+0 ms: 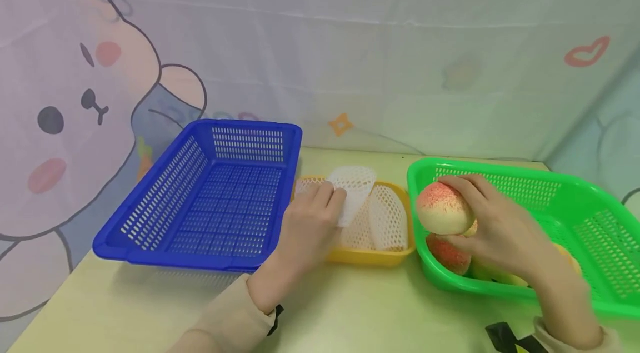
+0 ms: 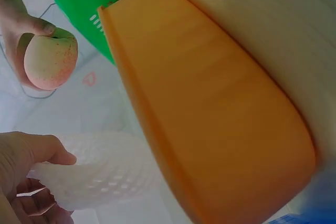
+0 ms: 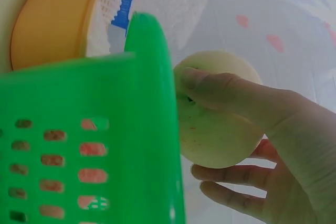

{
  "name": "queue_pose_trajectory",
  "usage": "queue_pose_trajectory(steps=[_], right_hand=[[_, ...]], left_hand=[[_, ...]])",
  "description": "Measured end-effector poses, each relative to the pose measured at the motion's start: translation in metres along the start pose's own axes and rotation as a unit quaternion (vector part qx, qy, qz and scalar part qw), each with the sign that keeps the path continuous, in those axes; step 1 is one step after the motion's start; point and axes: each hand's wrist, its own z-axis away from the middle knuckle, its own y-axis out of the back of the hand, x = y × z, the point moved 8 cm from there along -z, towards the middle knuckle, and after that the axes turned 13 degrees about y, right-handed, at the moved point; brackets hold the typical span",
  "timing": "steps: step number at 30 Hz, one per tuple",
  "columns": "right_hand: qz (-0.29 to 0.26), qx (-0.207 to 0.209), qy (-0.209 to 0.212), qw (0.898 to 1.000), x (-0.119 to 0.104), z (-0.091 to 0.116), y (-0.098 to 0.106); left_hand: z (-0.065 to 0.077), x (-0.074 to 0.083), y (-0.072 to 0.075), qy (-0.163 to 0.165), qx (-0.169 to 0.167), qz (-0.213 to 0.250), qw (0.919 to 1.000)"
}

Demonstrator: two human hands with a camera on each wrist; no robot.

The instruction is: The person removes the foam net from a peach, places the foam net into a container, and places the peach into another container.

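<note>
My left hand [image 1: 312, 219] pinches a white foam net sleeve [image 1: 355, 189] over the yellow basket [image 1: 370, 256]; in the left wrist view the thumb lies on top of the net [image 2: 105, 169]. More white foam nets [image 1: 389, 217] lie in that basket. With its thumb and fingers, my right hand [image 1: 500, 225] grips a pink-and-cream peach [image 1: 444, 209] above the left rim of the green basket [image 1: 500, 288]. The right wrist view shows the thumb by the stem hollow of the peach [image 3: 220, 124]. Below it in the green basket sits a red fruit [image 1: 449, 254].
To the left stands a blue basket [image 1: 235, 203] with slotted walls. Yellow fruit [image 1: 567, 258] lies in the green basket, partly behind my right arm. A printed cloth [image 1: 350, 53] hangs behind the pale yellow table [image 1: 350, 308].
</note>
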Motion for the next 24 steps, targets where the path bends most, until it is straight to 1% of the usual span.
queue_pose_trajectory(steps=[2, 5, 8, 11, 12, 15, 19, 24], right_hand=[[0.007, 0.0, -0.006, 1.0, 0.005, 0.001, 0.003], [0.016, -0.002, -0.014, 1.0, 0.014, 0.005, 0.006], [0.021, -0.012, -0.037, 0.999, 0.023, 0.01, 0.007], [0.023, -0.026, -0.058, 0.998, 0.029, 0.017, 0.007], [0.023, -0.033, -0.067, 0.997, 0.031, 0.02, 0.006], [0.021, -0.048, -0.086, 0.995, 0.038, 0.028, 0.006], [0.015, -0.055, -0.106, 0.993, 0.05, 0.037, 0.009], [0.011, -0.064, -0.132, 0.989, 0.066, 0.046, 0.013]], left_hand=[[-0.001, 0.004, -0.005, -0.004, -0.001, -0.016, 0.9999], [-0.002, 0.01, -0.011, -0.005, 0.006, -0.037, 0.9993], [-0.003, 0.014, -0.019, -0.001, 0.005, -0.051, 0.9987], [-0.002, 0.016, -0.027, 0.005, -0.012, -0.061, 0.998], [-0.002, 0.016, -0.031, 0.007, -0.024, -0.067, 0.9975], [0.0, 0.019, -0.039, 0.007, -0.04, -0.089, 0.9952], [0.001, 0.021, -0.047, 0.008, -0.049, -0.109, 0.9928], [0.0, 0.022, -0.054, 0.012, -0.064, -0.11, 0.9919]])
